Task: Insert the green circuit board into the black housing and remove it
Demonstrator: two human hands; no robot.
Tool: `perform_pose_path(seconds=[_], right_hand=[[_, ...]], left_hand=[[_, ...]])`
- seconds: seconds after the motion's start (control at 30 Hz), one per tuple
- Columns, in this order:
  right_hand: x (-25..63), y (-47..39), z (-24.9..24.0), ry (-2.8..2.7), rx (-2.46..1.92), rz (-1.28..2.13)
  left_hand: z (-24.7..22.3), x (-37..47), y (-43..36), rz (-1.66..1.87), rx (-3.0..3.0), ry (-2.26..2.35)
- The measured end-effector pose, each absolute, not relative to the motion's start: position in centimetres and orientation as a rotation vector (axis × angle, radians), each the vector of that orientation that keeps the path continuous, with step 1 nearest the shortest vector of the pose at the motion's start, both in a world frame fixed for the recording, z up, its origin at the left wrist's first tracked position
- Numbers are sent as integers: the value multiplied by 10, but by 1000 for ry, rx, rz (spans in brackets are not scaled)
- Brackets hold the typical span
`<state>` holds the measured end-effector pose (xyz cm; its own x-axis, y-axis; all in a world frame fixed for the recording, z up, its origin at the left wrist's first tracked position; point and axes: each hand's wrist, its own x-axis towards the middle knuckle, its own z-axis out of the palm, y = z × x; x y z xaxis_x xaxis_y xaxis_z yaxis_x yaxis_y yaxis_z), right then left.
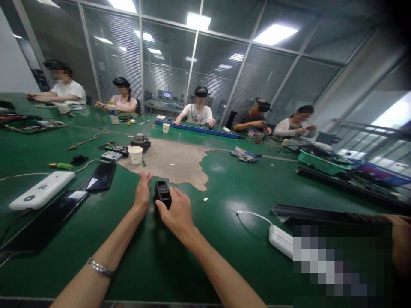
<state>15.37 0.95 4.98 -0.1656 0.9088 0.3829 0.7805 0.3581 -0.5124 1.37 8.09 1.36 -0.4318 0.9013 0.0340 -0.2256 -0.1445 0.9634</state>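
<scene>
A small black plastic housing (163, 191) with square openings on its top stands in front of me on the green table. My right hand (178, 210) grips it from the right side, thumb at the near edge and fingers round the far side. Just left of the housing, my left hand (143, 191) is held on edge with its fingers stretched out, a small gap between it and the housing. A metal bracelet (100, 267) circles the left wrist.
Beyond my hands lies a bare brown patch (183, 164) of the tabletop with a paper cup (135, 155) and electronic parts. Phones (101, 176) and a white power strip (42, 190) lie left. Right are another white strip (280, 240) and black profiles (314, 214). Several people sit opposite.
</scene>
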Motion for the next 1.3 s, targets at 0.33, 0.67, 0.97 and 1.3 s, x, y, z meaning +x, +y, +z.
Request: perform_pose_path(seconds=[0.33, 0.67, 0.97, 1.3], right_hand=[[155, -1, 43, -2062, -1464, 214], [161, -2, 23, -2039, -1436, 240], [156, 6, 13, -1975, -1417, 301], [197, 18, 52, -1745, -1337, 284]], left_hand=[[13, 16, 77, 1690, 883, 1232], [27, 4, 75, 1664, 638, 925], [5, -16, 92, 1442, 1076, 1526], [29, -30, 69, 969, 1556, 1508]])
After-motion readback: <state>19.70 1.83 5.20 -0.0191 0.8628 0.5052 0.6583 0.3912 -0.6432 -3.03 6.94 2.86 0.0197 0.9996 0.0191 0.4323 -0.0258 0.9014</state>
